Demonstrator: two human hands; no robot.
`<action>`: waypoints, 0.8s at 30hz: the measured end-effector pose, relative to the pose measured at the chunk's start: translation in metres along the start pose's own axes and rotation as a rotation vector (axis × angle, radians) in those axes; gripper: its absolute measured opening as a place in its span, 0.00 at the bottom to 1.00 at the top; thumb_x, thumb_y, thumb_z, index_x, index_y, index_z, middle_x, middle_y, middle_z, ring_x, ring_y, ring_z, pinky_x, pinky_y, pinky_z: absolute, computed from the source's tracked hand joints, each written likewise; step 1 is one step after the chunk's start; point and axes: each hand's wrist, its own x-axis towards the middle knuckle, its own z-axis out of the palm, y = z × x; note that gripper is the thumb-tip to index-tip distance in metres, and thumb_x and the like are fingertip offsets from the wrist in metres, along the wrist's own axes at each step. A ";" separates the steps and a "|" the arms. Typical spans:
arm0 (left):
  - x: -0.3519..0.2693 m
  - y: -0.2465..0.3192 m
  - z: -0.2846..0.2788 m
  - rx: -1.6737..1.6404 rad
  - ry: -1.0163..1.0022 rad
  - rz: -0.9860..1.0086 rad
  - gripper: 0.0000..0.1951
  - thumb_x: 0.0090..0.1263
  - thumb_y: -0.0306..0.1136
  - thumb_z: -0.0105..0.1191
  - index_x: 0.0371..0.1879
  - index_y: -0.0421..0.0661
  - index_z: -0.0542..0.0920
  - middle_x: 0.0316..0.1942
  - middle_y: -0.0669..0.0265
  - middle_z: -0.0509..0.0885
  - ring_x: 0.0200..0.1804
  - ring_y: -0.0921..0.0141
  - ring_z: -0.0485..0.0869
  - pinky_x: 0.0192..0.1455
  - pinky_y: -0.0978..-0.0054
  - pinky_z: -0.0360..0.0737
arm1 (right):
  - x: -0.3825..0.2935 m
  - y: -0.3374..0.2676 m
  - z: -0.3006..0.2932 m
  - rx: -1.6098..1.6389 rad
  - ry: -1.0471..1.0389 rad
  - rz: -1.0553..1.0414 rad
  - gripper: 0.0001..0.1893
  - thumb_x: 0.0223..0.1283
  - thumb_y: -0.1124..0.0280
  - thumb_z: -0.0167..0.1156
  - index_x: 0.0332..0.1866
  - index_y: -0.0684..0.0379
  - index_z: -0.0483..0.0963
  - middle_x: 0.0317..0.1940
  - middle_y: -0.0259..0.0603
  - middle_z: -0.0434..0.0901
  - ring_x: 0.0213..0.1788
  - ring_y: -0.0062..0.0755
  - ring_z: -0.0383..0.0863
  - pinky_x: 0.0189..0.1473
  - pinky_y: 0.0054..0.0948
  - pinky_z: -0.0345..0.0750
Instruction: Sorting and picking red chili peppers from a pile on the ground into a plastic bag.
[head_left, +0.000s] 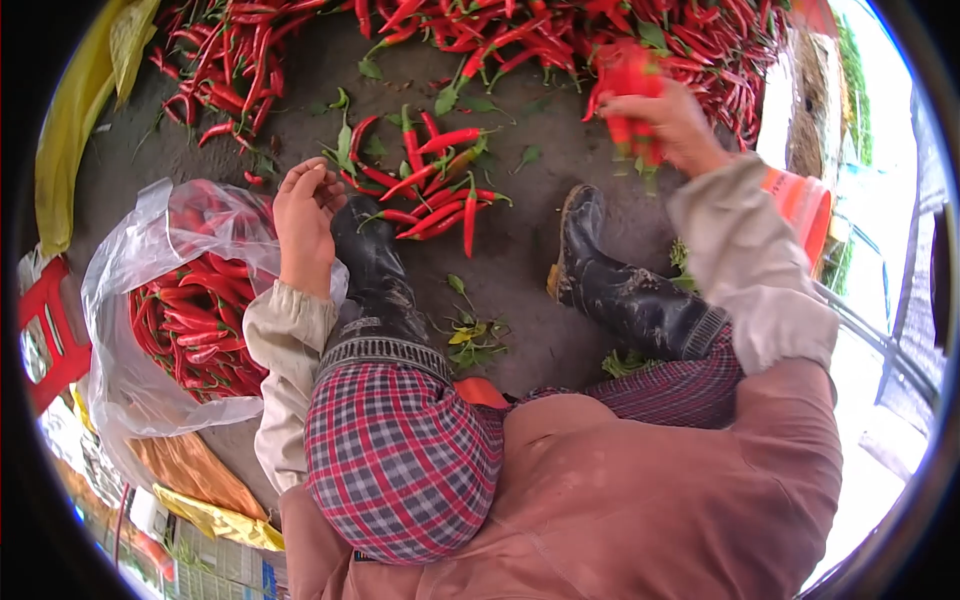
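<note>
My right hand (684, 127), blurred, grips a bunch of red chili peppers (631, 75) at the edge of a large heap of chili peppers (510, 30). My left hand (304, 225) is above the left rubber boot (371, 259), its fingers loosely bent and nothing visible in them. To its left stands a clear plastic bag (112, 300), its mouth wide and full of red chili peppers (202, 322). A small loose group of chili peppers (431, 187) lies on the floor between my hands, some with green stems and leaves.
A smaller pile of chili peppers (232, 75) lies at the upper left. Stretched-out legs in rubber boots flank the dark floor (517, 300), where leaf scraps (472, 337) are scattered. An orange bucket (806, 210) sits beyond my right sleeve. At the far left is a red plastic object (56, 330).
</note>
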 end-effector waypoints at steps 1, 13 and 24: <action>0.004 -0.004 0.005 0.074 -0.014 -0.006 0.06 0.72 0.29 0.52 0.44 0.45 0.79 0.31 0.70 0.81 0.32 0.74 0.80 0.37 0.75 0.79 | -0.022 0.001 -0.026 0.160 0.140 0.009 0.18 0.58 0.65 0.66 0.49 0.64 0.79 0.33 0.40 0.84 0.31 0.24 0.84 0.28 0.24 0.80; 0.057 -0.070 0.031 1.379 -0.289 0.430 0.10 0.61 0.30 0.54 0.39 0.38 0.81 0.32 0.56 0.85 0.37 0.59 0.85 0.42 0.64 0.79 | -0.281 0.168 -0.425 -1.214 1.021 0.294 0.18 0.53 0.65 0.63 0.50 0.58 0.77 0.40 0.49 0.85 0.44 0.47 0.85 0.48 0.38 0.79; 0.066 -0.098 0.038 1.456 -0.300 0.488 0.11 0.62 0.33 0.54 0.39 0.41 0.82 0.37 0.53 0.85 0.43 0.52 0.84 0.45 0.59 0.79 | -0.267 0.276 -0.533 -1.312 1.348 1.071 0.36 0.52 0.52 0.69 0.62 0.62 0.69 0.55 0.57 0.80 0.60 0.53 0.79 0.61 0.42 0.74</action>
